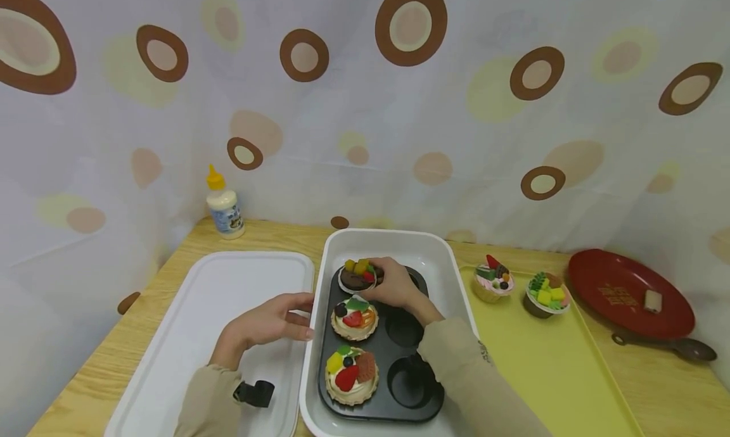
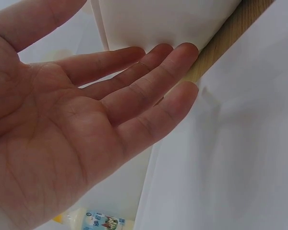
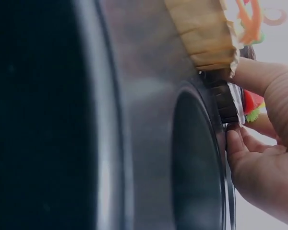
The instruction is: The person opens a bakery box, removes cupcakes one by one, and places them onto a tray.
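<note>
A: R sleeve (image 1: 485,377)'s lying nearest. R hand (image 1: 396,285)'s pinching the choc. tart (image 1: 352,280) at the muffin tin (image 1: 388,356)'s far-left cup; can't tell if seated. Risk?

B: Lopsided grip could be tipping it; fingers could be knocking the adj. fruit tart (image 1: 349,329). L hand (image 1: 262,325)'s holding nothing, fingers loose, beside white tub (image 1: 308,380).

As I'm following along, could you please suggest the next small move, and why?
I'd probably have the right grip seat the chocolate tart in the muffin tin, where it's held at the far left, lined up with two fruit tarts.
</note>
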A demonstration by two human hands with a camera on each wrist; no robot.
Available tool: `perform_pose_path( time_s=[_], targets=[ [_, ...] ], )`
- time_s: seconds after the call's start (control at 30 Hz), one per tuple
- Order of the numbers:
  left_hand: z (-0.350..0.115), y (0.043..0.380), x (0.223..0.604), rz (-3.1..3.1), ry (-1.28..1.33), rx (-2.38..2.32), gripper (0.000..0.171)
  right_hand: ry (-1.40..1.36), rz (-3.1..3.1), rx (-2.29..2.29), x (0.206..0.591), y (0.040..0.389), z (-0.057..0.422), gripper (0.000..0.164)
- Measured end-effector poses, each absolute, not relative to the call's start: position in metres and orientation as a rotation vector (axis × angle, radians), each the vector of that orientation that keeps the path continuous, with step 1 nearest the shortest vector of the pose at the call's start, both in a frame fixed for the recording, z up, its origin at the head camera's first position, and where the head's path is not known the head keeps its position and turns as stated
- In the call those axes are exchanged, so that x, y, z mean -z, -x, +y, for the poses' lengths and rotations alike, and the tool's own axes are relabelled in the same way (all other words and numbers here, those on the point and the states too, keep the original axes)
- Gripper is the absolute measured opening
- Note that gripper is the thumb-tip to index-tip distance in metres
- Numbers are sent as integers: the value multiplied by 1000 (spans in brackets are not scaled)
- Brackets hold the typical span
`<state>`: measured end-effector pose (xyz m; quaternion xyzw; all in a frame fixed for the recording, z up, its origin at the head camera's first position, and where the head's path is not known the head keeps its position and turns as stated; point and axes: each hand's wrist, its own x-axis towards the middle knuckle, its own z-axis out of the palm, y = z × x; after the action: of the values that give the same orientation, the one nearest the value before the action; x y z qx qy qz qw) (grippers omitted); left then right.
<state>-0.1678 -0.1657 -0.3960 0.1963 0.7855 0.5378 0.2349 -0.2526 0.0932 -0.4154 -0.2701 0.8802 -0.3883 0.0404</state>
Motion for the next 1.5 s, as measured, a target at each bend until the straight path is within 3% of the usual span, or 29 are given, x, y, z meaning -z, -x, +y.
perform_pose_path(
  time_s=[0.3, 1.5],
  targets=[
    [-167, 169, 399, 2132, -599, -1485, 68, 699, 2845, 1145, 416, 248, 90, 52],
    [-167, 169, 397, 2130, -569, -1496, 69, 679, 2968, 1112, 418, 249, 85, 39]
  ],
)
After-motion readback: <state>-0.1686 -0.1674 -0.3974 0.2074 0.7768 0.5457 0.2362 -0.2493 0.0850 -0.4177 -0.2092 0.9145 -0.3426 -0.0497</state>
